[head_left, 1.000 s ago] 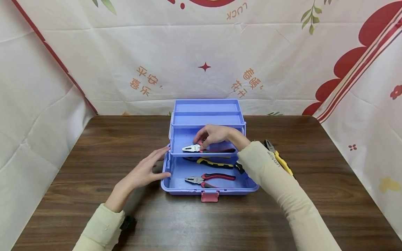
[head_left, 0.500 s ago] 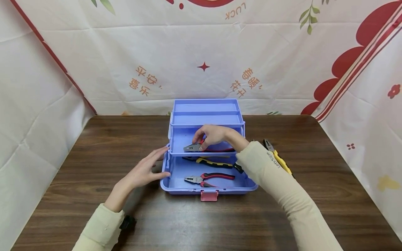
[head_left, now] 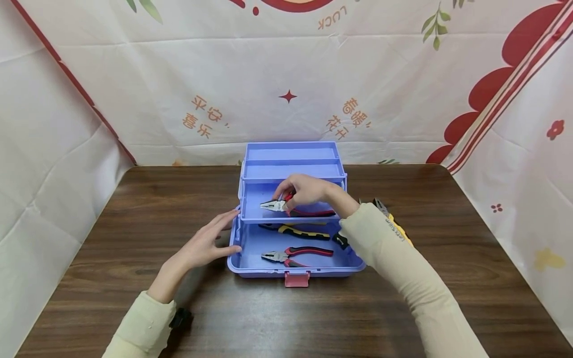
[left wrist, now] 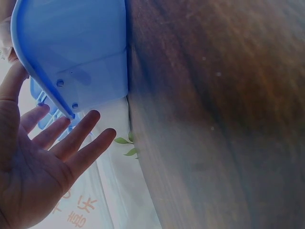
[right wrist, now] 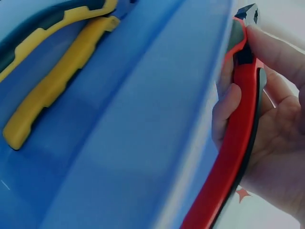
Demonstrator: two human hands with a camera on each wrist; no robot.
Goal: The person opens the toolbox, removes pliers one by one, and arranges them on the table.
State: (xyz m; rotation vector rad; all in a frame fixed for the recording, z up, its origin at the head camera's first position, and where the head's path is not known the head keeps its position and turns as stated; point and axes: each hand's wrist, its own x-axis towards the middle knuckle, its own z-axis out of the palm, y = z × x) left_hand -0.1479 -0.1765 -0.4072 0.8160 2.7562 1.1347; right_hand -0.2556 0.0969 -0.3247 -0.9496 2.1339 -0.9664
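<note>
In the head view my right hand grips combination pliers with red-and-black handles over the middle tray of an opened blue toolbox. Their metal nose points left. The right wrist view shows fingers and thumb around the pliers near the pivot, just beyond the tray's edge. My left hand is spread at the toolbox's left side, thumb and fingertips at its rim. In the left wrist view its fingers are extended beside the blue wall.
In the toolbox bottom lie a second red-and-black pair of pliers and a yellow-and-black-handled tool. Yellow-handled pliers lie on the table right of the box, partly behind the right sleeve. A red latch hangs at the front.
My right hand has risen slightly with the pliers, and their nose has turned to catch the light again. The left hand keeps its place at the rim.
</note>
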